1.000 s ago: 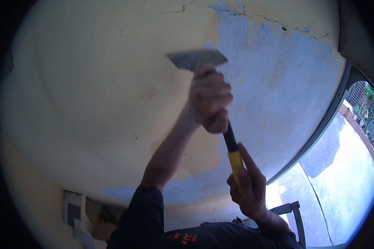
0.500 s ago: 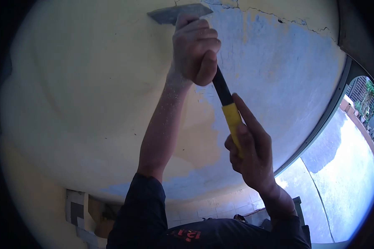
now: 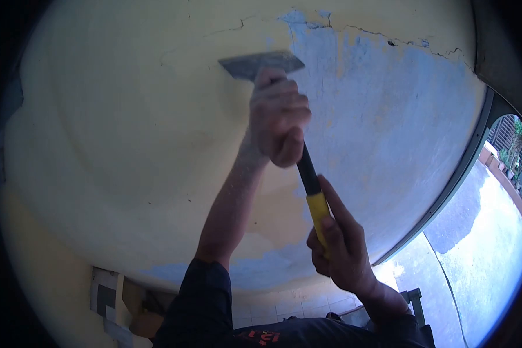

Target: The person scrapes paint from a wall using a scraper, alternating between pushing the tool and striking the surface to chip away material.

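Overhead, a plastered surface (image 3: 127, 145) is seen, painted yellow-cream, w/ a big blue-grey patch (image 3: 388, 116) at right where the top coat is gone. A crack (image 3: 409, 42) is seen along the patch's upper edge. At lower right, a dark frame (image 3: 458, 174) & sunlit paving (image 3: 481, 243) beyond it; pale floor tiles (image 3: 284, 304) are seen at bottom centre.

The scraper (image 3: 260, 64) is held up at upper centre. Its flat blade is set against the surface at the yellow/blue border, and the black shaft w/ yellow grip slopes down-right.

The left hand (image 3: 278, 122) is raised on a bare forearm and closed tight round the shaft just below the blade. The right hand (image 3: 336, 255) is wrapped round the yellow grip lower down, w/ the index finger laid along it.

A red-orange shirt print (image 3: 260, 335) is seen at the bottom edge; it can't be read.
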A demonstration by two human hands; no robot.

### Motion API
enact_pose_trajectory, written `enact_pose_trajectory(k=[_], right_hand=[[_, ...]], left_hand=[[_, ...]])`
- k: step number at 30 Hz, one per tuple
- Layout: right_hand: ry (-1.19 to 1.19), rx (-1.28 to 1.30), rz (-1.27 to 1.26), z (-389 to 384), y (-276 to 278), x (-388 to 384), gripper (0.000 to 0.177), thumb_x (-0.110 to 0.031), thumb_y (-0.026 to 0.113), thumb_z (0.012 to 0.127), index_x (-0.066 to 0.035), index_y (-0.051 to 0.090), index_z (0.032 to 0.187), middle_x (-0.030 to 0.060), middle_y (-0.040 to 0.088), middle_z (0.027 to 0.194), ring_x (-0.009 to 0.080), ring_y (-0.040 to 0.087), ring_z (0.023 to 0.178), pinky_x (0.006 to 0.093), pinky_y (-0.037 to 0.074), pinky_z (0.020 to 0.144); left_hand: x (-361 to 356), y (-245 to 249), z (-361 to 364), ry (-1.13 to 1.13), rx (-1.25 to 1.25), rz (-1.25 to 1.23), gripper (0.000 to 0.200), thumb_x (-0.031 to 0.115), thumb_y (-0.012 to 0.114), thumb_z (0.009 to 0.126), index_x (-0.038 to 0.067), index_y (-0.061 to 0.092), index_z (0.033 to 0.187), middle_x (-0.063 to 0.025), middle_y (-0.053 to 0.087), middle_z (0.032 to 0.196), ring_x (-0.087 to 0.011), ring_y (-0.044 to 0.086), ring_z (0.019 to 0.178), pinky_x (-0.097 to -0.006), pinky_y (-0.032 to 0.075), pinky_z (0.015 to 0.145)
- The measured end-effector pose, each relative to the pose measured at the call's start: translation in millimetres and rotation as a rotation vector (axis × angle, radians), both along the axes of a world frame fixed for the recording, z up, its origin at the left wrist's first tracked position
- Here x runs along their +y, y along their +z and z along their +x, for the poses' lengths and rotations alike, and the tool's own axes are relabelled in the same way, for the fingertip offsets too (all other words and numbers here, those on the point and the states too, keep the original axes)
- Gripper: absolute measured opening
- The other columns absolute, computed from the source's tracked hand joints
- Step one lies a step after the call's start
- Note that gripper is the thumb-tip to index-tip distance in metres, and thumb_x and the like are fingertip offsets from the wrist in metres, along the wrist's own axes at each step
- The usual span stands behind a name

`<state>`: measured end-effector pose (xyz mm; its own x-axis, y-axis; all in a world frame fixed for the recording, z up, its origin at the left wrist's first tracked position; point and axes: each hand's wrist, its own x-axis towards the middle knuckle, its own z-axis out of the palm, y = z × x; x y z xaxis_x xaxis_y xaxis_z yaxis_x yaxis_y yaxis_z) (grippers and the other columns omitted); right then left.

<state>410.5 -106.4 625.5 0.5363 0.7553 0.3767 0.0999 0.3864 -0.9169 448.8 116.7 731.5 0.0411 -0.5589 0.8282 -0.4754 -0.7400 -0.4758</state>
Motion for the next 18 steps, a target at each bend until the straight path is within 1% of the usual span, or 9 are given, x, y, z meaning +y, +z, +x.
enact_pose_trajectory(k=[2,4,7,8,10,12,14,16,18], right_hand=[[-0.002,0.016,-0.009,0.1,16.0,3.9,0.057,-0.035,0.034,0.106,-0.006,0.022,0.154,-0.0019,0.044,0.06,0.0025,0.037,0.043,0.0195,0.034,0.04],[-0.062,-0.079,0.039,4.4,33.2,9.6,0.056,-0.035,0.034,0.106,-0.006,0.023,0.154,-0.0032,0.044,0.061,0.0018,0.037,0.044,0.0186,0.033,0.04],[-0.096,-0.144,0.027,2.5,28.5,-7.0,0.056,-0.035,0.035,0.106,-0.008,0.025,0.153,-0.0035,0.045,0.062,0.0012,0.037,0.045,0.0178,0.032,0.041],[-0.101,-0.111,0.002,-3.3,12.4,-13.7,0.055,-0.035,0.035,0.106,-0.008,0.026,0.153,-0.0032,0.045,0.063,0.0011,0.037,0.046,0.0174,0.033,0.041],[-0.119,-0.054,-0.045,-15.0,-13.0,-24.5,0.056,-0.037,0.035,0.106,-0.008,0.025,0.154,-0.0034,0.046,0.062,0.0012,0.038,0.046,0.0174,0.033,0.041],[-0.103,-0.025,-0.067,-10.9,-19.5,-24.3,0.057,-0.038,0.036,0.106,-0.008,0.025,0.153,-0.0034,0.045,0.062,0.0013,0.039,0.046,0.0177,0.034,0.041],[-0.071,0.087,-0.122,-6.0,-21.3,-20.6,0.051,-0.024,0.034,0.106,-0.008,0.024,0.154,-0.0036,0.044,0.065,0.0018,0.039,0.053,0.0192,0.036,0.049],[-0.051,0.063,-0.101,2.8,-13.5,-18.4,0.052,-0.025,0.034,0.106,-0.008,0.024,0.154,-0.0037,0.044,0.065,0.0018,0.038,0.052,0.0192,0.036,0.048],[-0.027,0.053,-0.089,9.9,-6.9,-13.0,0.052,-0.026,0.034,0.107,-0.008,0.023,0.154,-0.0037,0.044,0.065,0.0017,0.037,0.051,0.0192,0.035,0.048]], left_hand=[[3.5,20.2,-0.9,0.002,0.017,-0.004,0.06,0.048,0.032,0.096,0.009,0.036,0.051,-0.0037,0.037,0.052,-0.0236,0.039,0.05,-0.0376,0.033,0.074],[7.0,48.0,-2.1,0.01,-0.087,0.083,0.06,0.049,0.032,0.097,0.009,0.035,0.052,-0.0038,0.038,0.054,-0.0245,0.039,0.051,-0.0382,0.033,0.074],[-1.1,39.3,-2.8,-0.027,-0.143,0.1,0.059,0.047,0.034,0.097,0.009,0.037,0.052,-0.0039,0.038,0.054,-0.0239,0.041,0.053,-0.0391,0.032,0.074],[-8.0,21.4,-2.7,-0.058,-0.159,0.051,0.059,0.046,0.034,0.097,0.009,0.039,0.053,-0.0045,0.039,0.054,-0.0232,0.043,0.053,-0.0392,0.032,0.074],[-15.1,-16.8,-3.4,-0.071,-0.041,-0.011,0.06,0.047,0.034,0.096,0.008,0.041,0.051,-0.0039,0.041,0.054,-0.0226,0.043,0.052,-0.0402,0.035,0.075],[-18.4,-39.4,2.5,-0.048,0.006,-0.079,0.06,0.046,0.033,0.095,0.008,0.04,0.05,-0.0042,0.041,0.052,-0.0219,0.043,0.051,-0.0397,0.036,0.074],[-15.2,-41.0,5.7,-0.035,-0.014,-0.081,0.06,0.046,0.033,0.096,0.009,0.039,0.049,-0.0043,0.04,0.052,-0.0219,0.042,0.051,-0.0394,0.036,0.073],[-12.8,-33.3,9.6,-0.033,-0.037,-0.081,0.059,0.045,0.032,0.096,0.009,0.038,0.049,-0.0043,0.039,0.052,-0.0219,0.041,0.05,-0.0391,0.035,0.073],[-10.5,-12.8,8.0,0.015,-0.038,-0.011,0.058,0.043,0.031,0.096,0.009,0.036,0.049,-0.0037,0.036,0.051,-0.0224,0.039,0.049,-0.0383,0.034,0.071]])
